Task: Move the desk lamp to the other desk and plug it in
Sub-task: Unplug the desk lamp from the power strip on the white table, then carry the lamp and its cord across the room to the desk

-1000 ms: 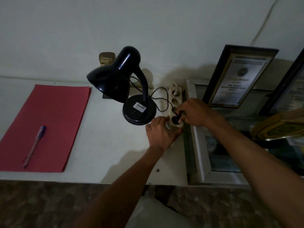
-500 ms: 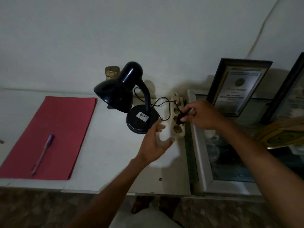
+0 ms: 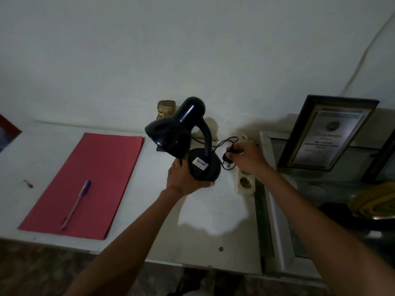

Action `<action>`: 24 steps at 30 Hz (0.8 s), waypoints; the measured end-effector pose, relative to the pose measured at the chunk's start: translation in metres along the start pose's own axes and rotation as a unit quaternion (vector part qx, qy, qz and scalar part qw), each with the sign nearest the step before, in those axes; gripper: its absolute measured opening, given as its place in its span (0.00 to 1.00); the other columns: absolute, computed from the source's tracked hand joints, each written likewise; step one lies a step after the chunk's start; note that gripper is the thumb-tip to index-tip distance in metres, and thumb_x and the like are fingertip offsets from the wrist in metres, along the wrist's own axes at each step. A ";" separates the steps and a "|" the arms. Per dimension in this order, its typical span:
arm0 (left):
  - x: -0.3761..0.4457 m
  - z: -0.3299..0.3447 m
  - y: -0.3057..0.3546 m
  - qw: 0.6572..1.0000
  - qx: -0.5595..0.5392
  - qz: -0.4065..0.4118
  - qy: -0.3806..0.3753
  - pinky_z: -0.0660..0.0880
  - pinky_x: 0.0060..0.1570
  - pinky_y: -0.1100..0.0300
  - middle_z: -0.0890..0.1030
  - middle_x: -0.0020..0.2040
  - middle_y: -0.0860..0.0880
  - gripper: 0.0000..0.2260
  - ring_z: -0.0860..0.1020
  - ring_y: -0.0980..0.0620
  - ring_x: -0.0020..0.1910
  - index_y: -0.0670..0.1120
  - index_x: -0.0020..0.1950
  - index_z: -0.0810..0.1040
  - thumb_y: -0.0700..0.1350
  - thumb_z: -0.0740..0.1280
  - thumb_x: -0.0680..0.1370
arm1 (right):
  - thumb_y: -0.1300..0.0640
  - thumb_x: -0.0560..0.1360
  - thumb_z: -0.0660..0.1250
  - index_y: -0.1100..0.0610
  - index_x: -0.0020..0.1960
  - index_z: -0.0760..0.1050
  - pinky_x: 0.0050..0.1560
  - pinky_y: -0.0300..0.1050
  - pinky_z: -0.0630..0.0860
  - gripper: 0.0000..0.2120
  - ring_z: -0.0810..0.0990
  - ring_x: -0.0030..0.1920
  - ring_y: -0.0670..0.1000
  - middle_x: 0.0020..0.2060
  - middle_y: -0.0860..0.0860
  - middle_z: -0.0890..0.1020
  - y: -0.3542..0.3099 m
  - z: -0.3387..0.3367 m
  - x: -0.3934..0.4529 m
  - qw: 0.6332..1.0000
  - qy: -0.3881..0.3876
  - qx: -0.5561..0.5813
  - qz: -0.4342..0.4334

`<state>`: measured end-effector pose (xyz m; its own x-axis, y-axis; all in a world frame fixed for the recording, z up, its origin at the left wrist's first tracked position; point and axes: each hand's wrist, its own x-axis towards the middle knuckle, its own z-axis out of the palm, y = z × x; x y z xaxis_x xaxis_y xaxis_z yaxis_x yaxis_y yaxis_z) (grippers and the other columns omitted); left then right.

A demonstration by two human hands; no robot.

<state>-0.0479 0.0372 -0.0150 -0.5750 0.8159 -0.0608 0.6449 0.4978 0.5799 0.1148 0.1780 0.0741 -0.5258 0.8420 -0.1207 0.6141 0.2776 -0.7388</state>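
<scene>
A black desk lamp [image 3: 181,133] with a round base and a bent neck stands on the white desk [image 3: 213,221]. My left hand [image 3: 183,178] grips the near-left edge of its base. Its thin black cord loops to the right into a black two-pin plug [image 3: 227,158]. My right hand [image 3: 248,157] holds that plug by its back, just above the cream power strip [image 3: 245,182]. The pins are bare and out of the sockets. My right hand covers the strip's far end.
A red folder [image 3: 96,178] with a purple pen [image 3: 77,204] lies on the left of the desk. A small brown object [image 3: 166,107] stands by the wall behind the lamp. Framed certificates [image 3: 327,135] and a gold plate [image 3: 376,201] fill the glass-topped surface on the right.
My right hand pulled the plug out of the power strip and lifted it clear. My left hand left the strip and closed on the lamp's base.
</scene>
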 end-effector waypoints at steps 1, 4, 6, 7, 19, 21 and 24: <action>0.001 0.004 -0.002 1.000 -0.007 0.004 0.000 0.65 0.69 0.51 0.64 0.74 0.46 0.61 0.64 0.44 0.72 0.52 0.77 0.54 0.76 0.74 0.52 | 0.57 0.74 0.72 0.63 0.46 0.84 0.41 0.41 0.76 0.08 0.84 0.44 0.53 0.41 0.56 0.86 0.002 0.007 0.000 1.000 -0.004 -0.010 0.011; 0.001 0.015 -0.008 0.999 -0.022 0.032 0.036 0.60 0.65 0.58 0.64 0.74 0.45 0.59 0.64 0.44 0.71 0.56 0.75 0.51 0.77 0.73 0.52 | 0.55 0.75 0.69 0.61 0.40 0.83 0.32 0.37 0.68 0.10 0.79 0.34 0.47 0.32 0.50 0.81 0.010 0.030 -0.002 0.999 -0.019 -0.030 0.036; 0.000 0.020 -0.011 0.998 -0.023 0.041 0.049 0.57 0.63 0.58 0.65 0.74 0.45 0.59 0.63 0.45 0.70 0.57 0.74 0.50 0.79 0.71 0.52 | 0.53 0.75 0.67 0.60 0.37 0.81 0.31 0.39 0.66 0.13 0.78 0.34 0.49 0.29 0.48 0.78 0.015 0.040 -0.004 0.998 -0.022 -0.045 0.047; 0.000 0.023 -0.012 0.997 -0.027 0.043 0.059 0.57 0.64 0.58 0.65 0.73 0.45 0.59 0.63 0.46 0.70 0.57 0.75 0.51 0.79 0.71 0.52 | 0.53 0.75 0.66 0.59 0.35 0.79 0.31 0.40 0.65 0.14 0.78 0.35 0.51 0.29 0.49 0.78 0.017 0.044 -0.004 0.998 -0.019 -0.041 0.054; 0.001 0.019 -0.017 0.984 -0.119 0.087 0.097 0.68 0.60 0.67 0.68 0.66 0.55 0.54 0.68 0.58 0.62 0.56 0.72 0.61 0.69 0.80 0.52 | 0.55 0.77 0.63 0.55 0.60 0.81 0.48 0.41 0.73 0.15 0.81 0.53 0.52 0.53 0.51 0.83 0.011 0.052 -0.002 0.995 -0.056 0.054 0.061; 0.000 0.015 -0.018 0.983 -0.121 0.094 0.098 0.62 0.58 0.74 0.66 0.66 0.56 0.54 0.65 0.62 0.62 0.56 0.72 0.60 0.69 0.80 0.52 | 0.55 0.78 0.63 0.54 0.65 0.78 0.52 0.40 0.71 0.17 0.79 0.58 0.51 0.59 0.52 0.82 0.007 0.057 -0.004 0.995 -0.060 0.060 0.044; -0.003 0.013 -0.018 0.983 -0.131 0.097 0.088 0.65 0.60 0.69 0.65 0.65 0.59 0.53 0.66 0.59 0.64 0.56 0.72 0.61 0.68 0.80 0.53 | 0.54 0.80 0.60 0.53 0.67 0.76 0.56 0.43 0.73 0.17 0.79 0.59 0.53 0.62 0.53 0.81 0.004 0.066 -0.011 0.994 -0.059 0.083 0.026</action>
<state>-0.0509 0.0298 -0.0359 -0.5470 0.8127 0.2007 0.6130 0.2256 0.7572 0.0843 0.1396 0.0287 -0.5676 0.7904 -0.2305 0.5408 0.1468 -0.8282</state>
